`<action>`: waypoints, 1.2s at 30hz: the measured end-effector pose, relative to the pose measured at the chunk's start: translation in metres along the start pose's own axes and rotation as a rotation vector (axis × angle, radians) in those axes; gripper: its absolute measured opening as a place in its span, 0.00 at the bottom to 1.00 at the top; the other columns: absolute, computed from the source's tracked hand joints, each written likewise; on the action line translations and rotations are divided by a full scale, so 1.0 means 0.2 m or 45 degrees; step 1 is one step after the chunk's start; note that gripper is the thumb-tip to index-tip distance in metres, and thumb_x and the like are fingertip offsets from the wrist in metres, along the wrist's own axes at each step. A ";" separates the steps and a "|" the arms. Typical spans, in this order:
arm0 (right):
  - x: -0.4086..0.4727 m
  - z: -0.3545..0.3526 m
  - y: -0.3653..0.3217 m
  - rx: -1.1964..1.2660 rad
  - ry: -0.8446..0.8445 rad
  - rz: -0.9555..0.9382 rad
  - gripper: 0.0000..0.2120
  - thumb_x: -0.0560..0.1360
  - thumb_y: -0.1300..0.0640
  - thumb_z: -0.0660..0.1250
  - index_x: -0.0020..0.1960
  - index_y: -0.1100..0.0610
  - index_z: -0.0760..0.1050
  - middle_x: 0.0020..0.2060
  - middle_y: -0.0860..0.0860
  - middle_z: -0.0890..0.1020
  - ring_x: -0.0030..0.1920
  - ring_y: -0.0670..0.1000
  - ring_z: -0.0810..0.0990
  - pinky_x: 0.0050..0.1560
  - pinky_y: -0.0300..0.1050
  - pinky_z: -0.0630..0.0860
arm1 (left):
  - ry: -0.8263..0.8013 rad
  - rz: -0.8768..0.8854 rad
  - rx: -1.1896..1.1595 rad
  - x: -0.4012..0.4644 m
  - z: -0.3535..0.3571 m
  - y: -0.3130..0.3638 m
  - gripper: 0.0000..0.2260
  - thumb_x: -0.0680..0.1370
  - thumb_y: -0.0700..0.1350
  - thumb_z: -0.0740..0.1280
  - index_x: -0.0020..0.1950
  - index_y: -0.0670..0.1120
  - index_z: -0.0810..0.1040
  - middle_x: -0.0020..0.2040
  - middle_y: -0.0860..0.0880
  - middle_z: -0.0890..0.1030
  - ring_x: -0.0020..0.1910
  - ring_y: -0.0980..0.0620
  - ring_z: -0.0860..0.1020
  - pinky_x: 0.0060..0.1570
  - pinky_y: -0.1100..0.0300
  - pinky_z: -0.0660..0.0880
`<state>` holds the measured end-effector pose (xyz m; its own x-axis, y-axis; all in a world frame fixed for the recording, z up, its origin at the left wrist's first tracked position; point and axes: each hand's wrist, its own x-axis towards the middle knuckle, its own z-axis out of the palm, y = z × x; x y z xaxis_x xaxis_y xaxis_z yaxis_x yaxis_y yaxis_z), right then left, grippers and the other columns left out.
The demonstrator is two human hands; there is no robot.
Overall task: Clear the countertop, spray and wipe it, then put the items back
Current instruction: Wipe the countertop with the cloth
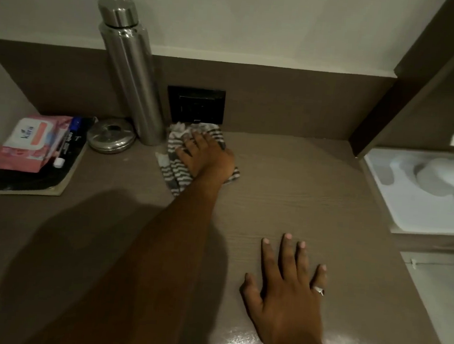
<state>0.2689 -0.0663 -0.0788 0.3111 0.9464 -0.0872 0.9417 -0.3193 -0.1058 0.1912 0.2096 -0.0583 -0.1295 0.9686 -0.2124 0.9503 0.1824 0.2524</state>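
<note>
My left hand (206,155) presses flat on a grey-and-white striped cloth (174,177) at the back of the brown countertop (315,185), just below a black wall socket (196,104). My right hand (289,289) lies palm down with fingers spread on the near part of the countertop and holds nothing; a ring is on one finger. A tall steel bottle (130,70) stands upright just left of the cloth. A round steel tin (110,138) sits beside the bottle's base.
At the back left a pink wipes pack (26,144) and a marker pen (68,141) lie on a black notebook (27,181). To the right, past a dark partition (409,78), a white tray (415,204) sits lower. The near countertop shines wet.
</note>
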 end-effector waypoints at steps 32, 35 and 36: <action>-0.20 -0.28 -0.63 0.712 -0.480 0.375 0.08 0.77 0.50 0.61 0.46 0.54 0.68 0.53 0.55 0.81 0.54 0.56 0.79 0.51 0.46 0.75 | -0.361 -0.291 -0.503 -1.08 -0.25 -1.09 0.17 0.68 0.53 0.68 0.53 0.47 0.75 0.54 0.44 0.81 0.52 0.41 0.80 0.53 0.51 0.78; -0.19 -0.32 -0.59 0.937 -0.456 0.419 0.11 0.76 0.52 0.63 0.38 0.53 0.66 0.40 0.52 0.77 0.42 0.52 0.75 0.37 0.40 0.71 | -0.504 -0.409 -0.835 -1.04 -0.21 -1.09 0.16 0.64 0.52 0.68 0.50 0.48 0.78 0.45 0.45 0.82 0.42 0.42 0.82 0.45 0.48 0.82; -0.20 -0.34 -0.56 1.049 -0.444 0.441 0.10 0.75 0.55 0.64 0.37 0.53 0.65 0.36 0.50 0.75 0.38 0.50 0.74 0.31 0.37 0.69 | -0.522 -0.402 -0.922 -1.05 -0.19 -1.07 0.14 0.65 0.50 0.68 0.49 0.48 0.79 0.44 0.46 0.83 0.41 0.43 0.82 0.44 0.48 0.83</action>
<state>0.1594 -0.0641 0.0046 0.3745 0.7673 -0.5206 0.3773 -0.6390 -0.6703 0.0035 -0.0263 -0.0311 -0.1117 0.7436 -0.6592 0.4570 0.6275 0.6304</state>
